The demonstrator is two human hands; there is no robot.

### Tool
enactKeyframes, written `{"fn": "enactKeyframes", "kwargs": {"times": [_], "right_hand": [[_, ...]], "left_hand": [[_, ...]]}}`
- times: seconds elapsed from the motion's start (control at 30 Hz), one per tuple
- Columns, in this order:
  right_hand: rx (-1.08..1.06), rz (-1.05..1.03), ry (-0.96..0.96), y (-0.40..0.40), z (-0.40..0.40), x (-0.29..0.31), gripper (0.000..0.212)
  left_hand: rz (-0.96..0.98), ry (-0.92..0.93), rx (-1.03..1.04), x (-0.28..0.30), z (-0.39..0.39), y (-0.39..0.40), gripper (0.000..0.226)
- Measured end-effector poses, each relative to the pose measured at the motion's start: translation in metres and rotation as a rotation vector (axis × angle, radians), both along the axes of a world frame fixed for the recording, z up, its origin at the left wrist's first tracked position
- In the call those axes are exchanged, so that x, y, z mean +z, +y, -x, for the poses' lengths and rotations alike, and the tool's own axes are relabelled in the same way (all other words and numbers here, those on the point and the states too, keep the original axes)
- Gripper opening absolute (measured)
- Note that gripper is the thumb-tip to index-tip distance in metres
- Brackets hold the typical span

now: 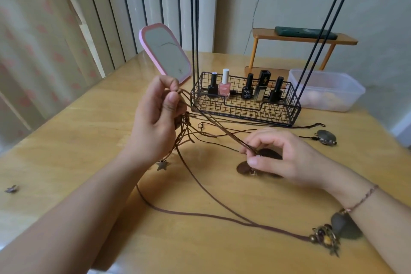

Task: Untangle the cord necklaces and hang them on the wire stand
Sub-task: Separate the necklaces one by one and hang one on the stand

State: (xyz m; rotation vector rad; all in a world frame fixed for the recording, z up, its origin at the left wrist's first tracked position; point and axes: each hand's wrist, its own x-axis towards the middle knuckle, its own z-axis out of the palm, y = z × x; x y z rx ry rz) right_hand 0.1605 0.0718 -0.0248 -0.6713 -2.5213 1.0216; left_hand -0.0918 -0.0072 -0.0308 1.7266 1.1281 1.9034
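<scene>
Cords (213, 128) are pinched taut between the left grip (155, 118) at ten o'clock and the right grip (282, 158), whose palm half hides dark discs (243, 168), while the wire stand (244, 100) is cut off above.

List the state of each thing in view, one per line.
left hand: raised, pinching cords
right hand: pinching a cord end by the table
cord necklaces: tangled, none hung
wire stand: upright, visible hooks bare
nail polish bottles: upright, capped
mirror: tilted back
plastic box: lidless
</scene>
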Motion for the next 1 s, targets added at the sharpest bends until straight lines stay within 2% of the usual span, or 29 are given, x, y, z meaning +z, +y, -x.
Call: {"fn": "enactKeyframes", "kwargs": {"times": [0.13,0.27,0.53,0.63,0.8,1.0], "right_hand": [[0.019,0.257,0.112,0.003,-0.002,0.002,0.042],[0.017,0.318,0.058,0.002,0.002,0.003,0.027],[-0.051,0.139,0.156,-0.001,0.028,0.028,0.023],[-0.104,0.176,0.226,-0.002,0.046,0.042,0.020],[-0.032,0.010,0.135,-0.005,0.063,0.054,0.017],[-0.111,-0.130,0.113,-0.007,0.069,0.051,0.015]], "left_hand": [[-0.007,0.016,0.015,-0.001,-0.004,0.000,0.009],[-0.037,0.089,0.027,-0.002,-0.005,-0.004,0.006],[-0.051,0.207,0.075,0.000,-0.007,-0.008,0.006],[-0.013,0.257,0.060,0.000,-0.008,-0.009,0.002],[0.066,0.279,0.006,0.000,-0.008,-0.009,0.002],[0.144,0.322,-0.010,0.000,-0.007,-0.008,0.007]]}}
